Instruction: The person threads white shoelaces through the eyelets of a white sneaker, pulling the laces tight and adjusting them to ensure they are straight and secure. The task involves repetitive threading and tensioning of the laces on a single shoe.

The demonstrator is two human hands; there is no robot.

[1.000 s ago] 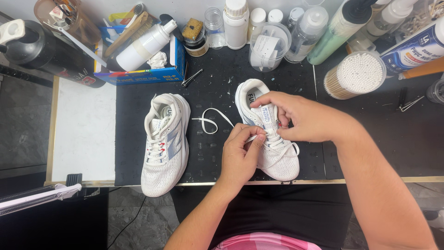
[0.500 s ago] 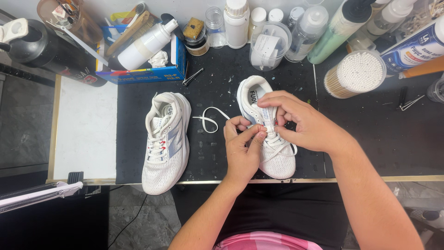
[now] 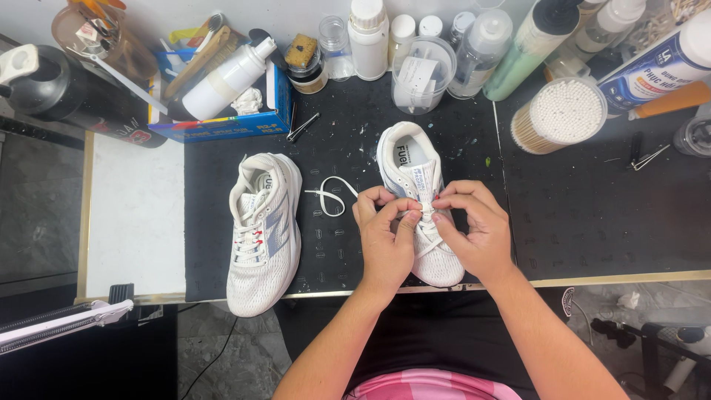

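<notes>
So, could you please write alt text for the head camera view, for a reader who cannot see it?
Seen from above, a person's left hand and right hand pinch the white lace at the tongue of a white sneaker on a black mat. A second white sneaker lies to the left, already laced; bottles and a tub of cotton swabs line the back.

- My left hand [image 3: 385,241] and right hand [image 3: 474,233] pinch the white lace [image 3: 424,215] over the right sneaker [image 3: 419,200].
- Loose lace end [image 3: 329,198] lies on the black desk mat [image 3: 578,215].
- Second sneaker [image 3: 263,233] lies well apart, laced.
</notes>
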